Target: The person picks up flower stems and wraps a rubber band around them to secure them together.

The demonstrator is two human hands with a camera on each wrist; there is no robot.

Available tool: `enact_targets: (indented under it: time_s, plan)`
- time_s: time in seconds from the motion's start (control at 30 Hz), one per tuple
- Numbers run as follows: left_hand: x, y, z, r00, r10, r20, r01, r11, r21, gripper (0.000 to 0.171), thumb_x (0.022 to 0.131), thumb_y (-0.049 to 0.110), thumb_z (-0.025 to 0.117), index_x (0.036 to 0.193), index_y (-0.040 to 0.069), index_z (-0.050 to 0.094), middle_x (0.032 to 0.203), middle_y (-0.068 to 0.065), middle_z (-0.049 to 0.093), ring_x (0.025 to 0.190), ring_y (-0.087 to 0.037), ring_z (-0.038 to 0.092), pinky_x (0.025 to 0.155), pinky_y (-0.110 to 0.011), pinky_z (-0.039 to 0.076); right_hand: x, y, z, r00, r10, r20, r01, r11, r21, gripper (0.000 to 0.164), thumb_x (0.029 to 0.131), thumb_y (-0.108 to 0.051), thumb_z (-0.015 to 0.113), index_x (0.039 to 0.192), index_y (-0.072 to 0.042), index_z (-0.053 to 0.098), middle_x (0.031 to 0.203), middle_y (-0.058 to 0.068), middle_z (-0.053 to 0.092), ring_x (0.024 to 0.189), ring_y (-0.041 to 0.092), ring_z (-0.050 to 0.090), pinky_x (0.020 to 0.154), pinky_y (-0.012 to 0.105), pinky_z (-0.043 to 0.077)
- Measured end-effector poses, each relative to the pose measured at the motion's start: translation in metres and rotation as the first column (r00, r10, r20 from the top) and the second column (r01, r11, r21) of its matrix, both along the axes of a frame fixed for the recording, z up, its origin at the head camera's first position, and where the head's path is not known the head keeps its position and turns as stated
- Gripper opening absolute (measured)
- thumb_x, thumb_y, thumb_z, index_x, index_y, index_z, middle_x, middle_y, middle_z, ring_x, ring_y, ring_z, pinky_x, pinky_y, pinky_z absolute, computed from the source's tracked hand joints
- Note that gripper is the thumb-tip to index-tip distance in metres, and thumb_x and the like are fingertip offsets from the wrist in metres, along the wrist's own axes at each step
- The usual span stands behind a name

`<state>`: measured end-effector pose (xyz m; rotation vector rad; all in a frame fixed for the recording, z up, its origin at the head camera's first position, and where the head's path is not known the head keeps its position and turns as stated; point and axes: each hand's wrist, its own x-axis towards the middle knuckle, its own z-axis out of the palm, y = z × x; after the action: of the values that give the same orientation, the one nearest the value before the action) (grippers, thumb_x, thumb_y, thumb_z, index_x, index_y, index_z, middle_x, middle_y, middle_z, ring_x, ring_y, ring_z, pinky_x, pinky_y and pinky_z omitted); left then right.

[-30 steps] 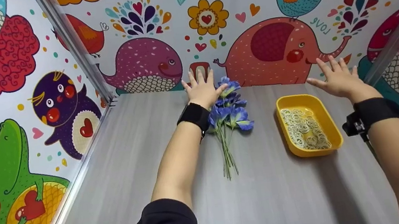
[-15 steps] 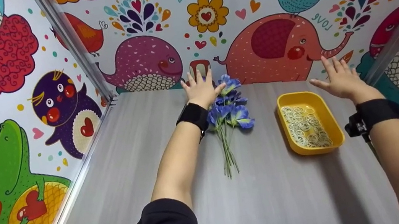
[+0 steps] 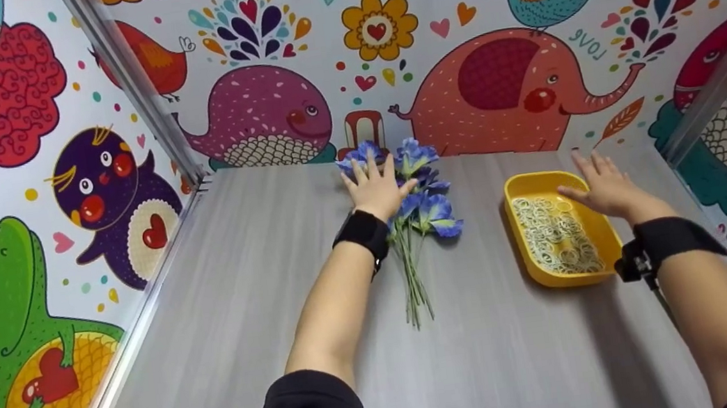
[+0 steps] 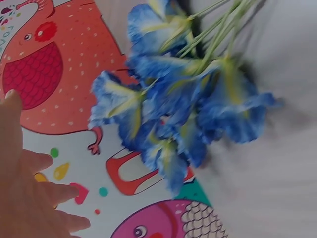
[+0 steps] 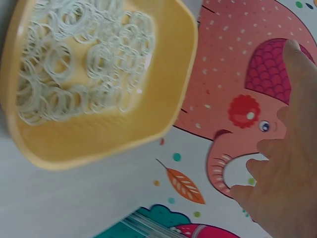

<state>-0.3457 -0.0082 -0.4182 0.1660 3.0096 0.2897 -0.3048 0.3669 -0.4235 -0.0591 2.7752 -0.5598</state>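
Flowers (image 3: 436, 212), one bunch, one yellow tray (image 3: 595, 226) (many rings (image 3: 556, 235)), one left hand (image 3: 378, 193), one right hand (image 3: 609, 193), all fingers (image 3: 373, 169) spread

cartoon panels (image 3: 382, 75) on three sides of a table (image 3: 227, 285) suggest a booth

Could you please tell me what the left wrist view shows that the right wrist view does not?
Only the left wrist view shows the blue flowers and the left hand.
Only the right wrist view shows the yellow container, the pale rings in it, the right hand and the printed orange leaf.
Both show the printed elephant and part of the table.
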Motion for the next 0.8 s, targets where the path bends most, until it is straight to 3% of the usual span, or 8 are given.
enact_targets:
  time_s: [0.13,0.23,0.33,0.5,0.63,0.8]
  plan:
    - [0.002,0.003,-0.025,1.0,0.018,-0.013,-0.018,1.0,0.022,0.076,0.095,0.066,0.034,0.155,0.026,0.013,0.162,-0.012,0.006,0.148,-0.041,0.001,0.116,-0.061,0.003,0.004,-0.002,-0.022,1.0,0.002,0.03,-0.001,0.999,-0.043,0.101,0.091,-0.069,0.041,0.153,-0.006,-0.008,0.151,0.036,-0.016,0.137,0.058,-0.011,0.107,0.071,-0.003]
    - [0.009,0.009,-0.051,0.998,0.039,-0.058,-0.036,0.999,0.04,0.075,0.095,0.065,0.036,0.155,0.023,0.018,0.161,-0.014,0.013,0.148,-0.042,0.004,0.116,-0.061,0.005,0.008,-0.005,-0.043,0.999,0.015,0.036,-0.012,0.995,-0.1,0.095,0.095,-0.059,0.045,0.153,-0.003,-0.005,0.151,0.038,-0.014,0.137,0.06,-0.008,0.107,0.071,-0.001]
    - [0.02,0.017,-0.082,0.988,0.069,-0.135,-0.06,0.996,0.073,0.074,0.095,0.063,0.039,0.154,0.021,0.023,0.16,-0.016,0.017,0.147,-0.043,0.006,0.116,-0.062,0.008,0.014,-0.007,-0.063,0.999,0.03,0.03,-0.026,0.991,-0.128,0.089,0.097,-0.05,0.049,0.152,0.001,0.001,0.15,0.04,-0.009,0.137,0.06,-0.005,0.108,0.07,0.0]
    - [0.041,0.028,-0.126,0.965,0.124,-0.232,-0.089,0.984,0.155,0.07,0.096,0.058,0.044,0.151,0.017,0.03,0.159,-0.019,0.019,0.146,-0.045,0.01,0.113,-0.065,0.013,0.018,-0.01,-0.089,0.998,0.058,0.003,-0.058,0.996,-0.069,0.076,0.1,-0.038,0.05,0.149,0.007,0.015,0.148,0.044,0.001,0.135,0.062,0.004,0.109,0.069,0.007]
    - [0.056,0.032,-0.146,0.95,0.121,-0.289,-0.076,0.984,0.163,0.065,0.097,0.05,0.05,0.149,0.015,0.036,0.157,-0.018,0.024,0.146,-0.042,0.015,0.112,-0.065,0.016,0.022,-0.011,-0.106,0.995,0.089,-0.033,-0.091,0.995,-0.043,0.064,0.099,-0.028,0.052,0.145,0.009,0.027,0.145,0.045,0.014,0.132,0.064,0.015,0.108,0.069,0.015]
    - [0.066,0.033,-0.157,0.945,0.042,-0.325,0.014,0.986,0.166,0.058,0.097,0.041,0.053,0.145,0.011,0.042,0.154,-0.016,0.033,0.147,-0.034,0.021,0.115,-0.06,0.017,0.027,-0.008,-0.117,0.988,0.139,-0.073,-0.141,0.99,-0.014,0.055,0.096,-0.022,0.056,0.136,0.012,0.04,0.137,0.049,0.028,0.126,0.065,0.028,0.103,0.069,0.027]
